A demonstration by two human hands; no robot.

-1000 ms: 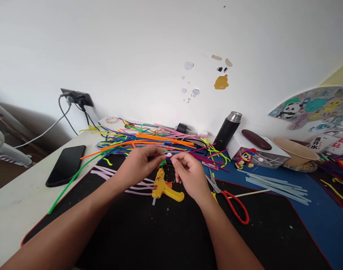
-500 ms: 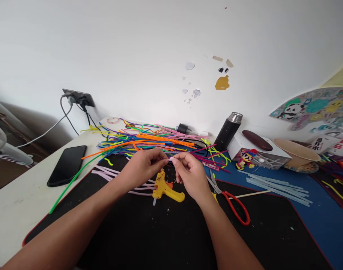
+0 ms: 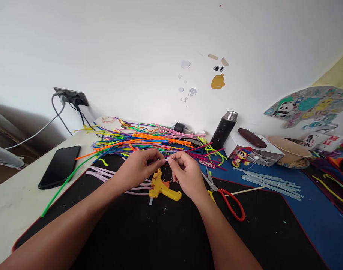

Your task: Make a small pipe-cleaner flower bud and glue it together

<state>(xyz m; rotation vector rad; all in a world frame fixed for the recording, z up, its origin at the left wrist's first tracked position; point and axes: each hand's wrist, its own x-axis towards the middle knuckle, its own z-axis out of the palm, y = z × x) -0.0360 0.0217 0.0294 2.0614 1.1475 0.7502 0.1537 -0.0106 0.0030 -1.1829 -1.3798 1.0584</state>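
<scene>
My left hand (image 3: 140,167) and my right hand (image 3: 187,174) meet above the black mat (image 3: 149,240), fingertips nearly touching. Both pinch a short, pale lilac piece of pipe cleaner (image 3: 166,160); most of it is hidden by the fingers. Just below lies a yellow hot glue gun (image 3: 163,188), with a clear glue stick poking from its back end. Lilac pipe cleaners (image 3: 100,173) lie on the mat, partly behind my left forearm. To the right of my right hand rest open scissors with red handles (image 3: 230,200).
A heap of coloured pipe cleaners (image 3: 149,138) spreads along the wall. A phone (image 3: 59,167) lies at left. On the right are a black flask (image 3: 224,129), a white box (image 3: 254,150), a small figure (image 3: 241,156), glue sticks (image 3: 273,182) and a bowl (image 3: 289,148).
The camera view has turned slightly to the right, so the scene sits a little further left. Both hands keep their pinch on the small lilac piece, with hardly any change in finger position.
</scene>
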